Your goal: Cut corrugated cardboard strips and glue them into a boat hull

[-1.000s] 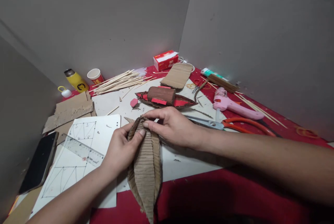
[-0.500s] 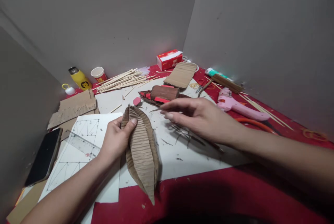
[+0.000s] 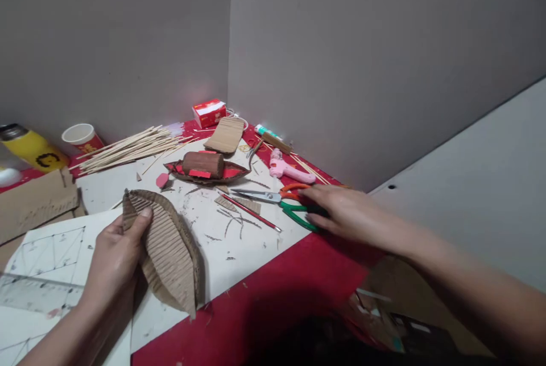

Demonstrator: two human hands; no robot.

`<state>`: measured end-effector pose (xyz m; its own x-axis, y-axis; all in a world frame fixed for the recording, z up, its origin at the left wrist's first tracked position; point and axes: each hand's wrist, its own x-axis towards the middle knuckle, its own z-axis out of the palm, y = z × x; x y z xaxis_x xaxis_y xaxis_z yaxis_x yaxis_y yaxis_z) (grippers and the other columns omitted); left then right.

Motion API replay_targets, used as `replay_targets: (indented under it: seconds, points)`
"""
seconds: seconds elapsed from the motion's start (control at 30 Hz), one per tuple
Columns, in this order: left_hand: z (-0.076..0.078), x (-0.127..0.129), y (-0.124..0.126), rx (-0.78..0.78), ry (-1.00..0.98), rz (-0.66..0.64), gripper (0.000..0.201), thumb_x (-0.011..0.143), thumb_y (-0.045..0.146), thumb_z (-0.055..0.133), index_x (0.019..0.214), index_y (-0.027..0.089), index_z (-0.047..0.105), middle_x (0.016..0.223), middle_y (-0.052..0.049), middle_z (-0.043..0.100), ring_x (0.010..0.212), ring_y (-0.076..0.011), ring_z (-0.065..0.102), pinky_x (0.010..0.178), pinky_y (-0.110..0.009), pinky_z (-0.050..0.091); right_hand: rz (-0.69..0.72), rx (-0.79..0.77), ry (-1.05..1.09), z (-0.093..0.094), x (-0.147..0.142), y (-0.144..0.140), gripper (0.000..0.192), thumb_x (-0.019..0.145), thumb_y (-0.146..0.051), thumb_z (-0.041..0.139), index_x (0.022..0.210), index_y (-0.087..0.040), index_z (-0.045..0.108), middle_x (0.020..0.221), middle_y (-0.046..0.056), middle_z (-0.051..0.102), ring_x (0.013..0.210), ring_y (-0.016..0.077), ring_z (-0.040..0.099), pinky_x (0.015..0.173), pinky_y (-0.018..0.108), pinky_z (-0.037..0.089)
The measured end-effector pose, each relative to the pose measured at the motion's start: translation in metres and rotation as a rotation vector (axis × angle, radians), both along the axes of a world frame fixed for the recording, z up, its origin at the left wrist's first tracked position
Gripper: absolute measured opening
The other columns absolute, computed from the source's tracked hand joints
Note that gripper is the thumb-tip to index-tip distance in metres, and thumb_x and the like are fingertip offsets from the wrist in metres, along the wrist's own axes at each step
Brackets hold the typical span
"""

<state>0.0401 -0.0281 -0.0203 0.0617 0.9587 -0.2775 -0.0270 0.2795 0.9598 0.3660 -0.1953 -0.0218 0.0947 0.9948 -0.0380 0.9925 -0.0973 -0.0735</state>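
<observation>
My left hand (image 3: 121, 246) pinches one end of a leaf-shaped, boat-like corrugated cardboard piece (image 3: 168, 249), thumb on its ribbed inside and raised strips along its edges. My right hand (image 3: 341, 209), slightly blurred, reaches the handles of scissors (image 3: 275, 198) with one orange and one green loop. Its thumb and fingers are apart at the handle ends. The scissor blades point left across white paper. Just left of them lie a red pencil (image 3: 251, 212), small cardboard scraps (image 3: 247, 205) and thin dark trimmings. Behind sits a brown model boat (image 3: 205, 167) with red parts.
A pink glue gun (image 3: 292, 169) and thin sticks lie behind the scissors. Bamboo sticks (image 3: 132, 147), a paper cup (image 3: 83, 137), a yellow bottle (image 3: 32, 149) and a red tissue pack (image 3: 209, 114) line the back. At left are drawings, a clear ruler (image 3: 38, 292) and cardboard (image 3: 38, 201).
The view has turned right. My right hand has moved from above the paper to the scissors' handles, uncovering the pencil and boat. My left hand still holds the cardboard piece, now tilted more.
</observation>
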Motion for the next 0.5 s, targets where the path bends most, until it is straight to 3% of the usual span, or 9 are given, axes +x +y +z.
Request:
replay_targets:
  seconds: [0.23,0.4,0.5]
  points:
    - [-0.011,-0.002,-0.002,0.118,-0.097,-0.015,0.033,0.069,0.039,0.081,0.086,0.013,0.071,0.074,-0.004,0.073,0.066,-0.017,0.068,0.068,-0.028,0.053,0.0,-0.059,-0.133,-0.025,0.013,0.007,0.032,0.082,-0.017,0.048,0.107,-0.01,0.067,0.103,0.023,0.072,0.088,0.0349,0.071,0.068,0.042,0.055]
    - [-0.017,-0.004,0.001,0.169,-0.135,-0.033,0.029,0.072,0.039,0.078,0.083,0.013,0.07,0.073,-0.004,0.071,0.066,-0.016,0.065,0.067,-0.028,0.051,-0.171,-0.122,-0.09,-0.017,0.022,0.001,0.038,0.081,-0.037,0.052,0.104,-0.012,0.069,0.091,0.021,0.075,0.077,0.0396,0.072,0.062,0.047,0.055]
    - [-0.018,-0.004,0.001,0.172,-0.15,-0.044,0.028,0.072,0.038,0.078,0.082,0.013,0.069,0.071,-0.003,0.071,0.065,-0.0158,0.065,0.067,-0.028,0.051,-0.188,-0.005,0.032,-0.012,0.015,-0.006,0.042,0.077,-0.04,0.051,0.107,-0.015,0.065,0.082,0.017,0.076,0.069,0.0342,0.072,0.06,0.042,0.055]
